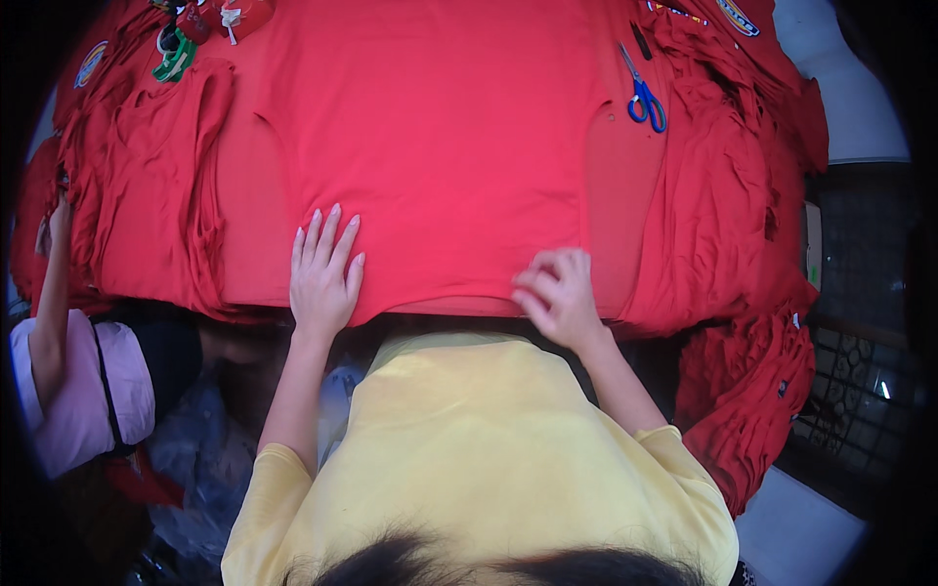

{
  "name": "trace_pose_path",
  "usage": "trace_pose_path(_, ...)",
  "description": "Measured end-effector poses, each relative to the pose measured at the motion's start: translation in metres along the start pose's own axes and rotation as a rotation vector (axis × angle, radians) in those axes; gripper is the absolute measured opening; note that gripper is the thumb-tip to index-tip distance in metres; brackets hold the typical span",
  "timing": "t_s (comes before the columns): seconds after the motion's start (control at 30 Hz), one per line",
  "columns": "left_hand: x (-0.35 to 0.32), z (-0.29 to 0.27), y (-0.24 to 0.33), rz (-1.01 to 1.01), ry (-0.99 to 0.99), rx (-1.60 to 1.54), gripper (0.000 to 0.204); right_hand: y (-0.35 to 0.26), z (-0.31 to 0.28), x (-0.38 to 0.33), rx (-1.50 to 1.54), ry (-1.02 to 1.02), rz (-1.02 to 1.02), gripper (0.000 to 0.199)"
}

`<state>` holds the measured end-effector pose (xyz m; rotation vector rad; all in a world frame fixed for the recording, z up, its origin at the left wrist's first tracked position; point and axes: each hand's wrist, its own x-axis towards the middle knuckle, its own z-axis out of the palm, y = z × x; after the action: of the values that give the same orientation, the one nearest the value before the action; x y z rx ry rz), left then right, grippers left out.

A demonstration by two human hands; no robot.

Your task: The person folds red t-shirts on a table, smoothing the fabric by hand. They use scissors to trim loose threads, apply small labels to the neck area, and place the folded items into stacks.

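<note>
My work table is buried under stacks of red cloth (pixel 723 195); a dark metal grille (pixel 850 391) stands off to my right.

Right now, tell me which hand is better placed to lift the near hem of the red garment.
Probably the right hand: its fingers already pinch the red garment at the hem, while the left hand lies flat.

Garment workshop: stacked red shirts (pixel 723 195), scissors (pixel 643 93) on the table.

Oval embroidered badge (pixel 91 63) on red cloth at far left top, blue rim, yellow and red inside, second oval badge (pixel 738 17) at top right, blue and yellow, striped strip-shaped patch (pixel 674 12) just left of it
</note>
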<state>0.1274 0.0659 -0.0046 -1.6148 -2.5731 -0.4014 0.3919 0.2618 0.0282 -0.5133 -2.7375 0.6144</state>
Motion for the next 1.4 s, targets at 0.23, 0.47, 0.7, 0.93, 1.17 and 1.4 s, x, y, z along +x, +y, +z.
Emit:
trace_pose_path(0.23, 0.001, -0.002, -0.001, 0.008, -0.016, -0.028, 0.045, -0.009, 0.009, -0.05, -0.149, -0.268, -0.102, 0.021)
trace_pose_path(0.47, 0.015, -0.016, -0.024, -0.338, 0.325, -0.093, 0.038, 0.018, -0.05, -0.019, -0.086, -0.045, 0.468, 0.033)
trace_pose_path(0.7, -0.007, -0.022, -0.043, -0.236, -0.084, -0.268, 0.032, 0.038, -0.028, -0.035, 0.041, -0.116, 0.465, 0.012)
trace_pose_path(0.93, 0.001, -0.076, -0.063, -0.285, -0.021, -0.213, 0.025, 0.044, -0.078, -0.008, -0.147, -0.124, 0.491, 0.017)
trace_pose_path(1.17, 0.015, -0.054, -0.093, -0.144, -0.013, -0.02, 0.05, 0.1, -0.048, 0.011, -0.304, 0.074, 0.223, 0.047)
trace_pose_path(1.4, 0.051, -0.061, -0.11, 0.342, 0.042, -0.023, 0.04, 0.113, -0.055, 0.026, -0.319, -0.095, 0.105, 0.037)
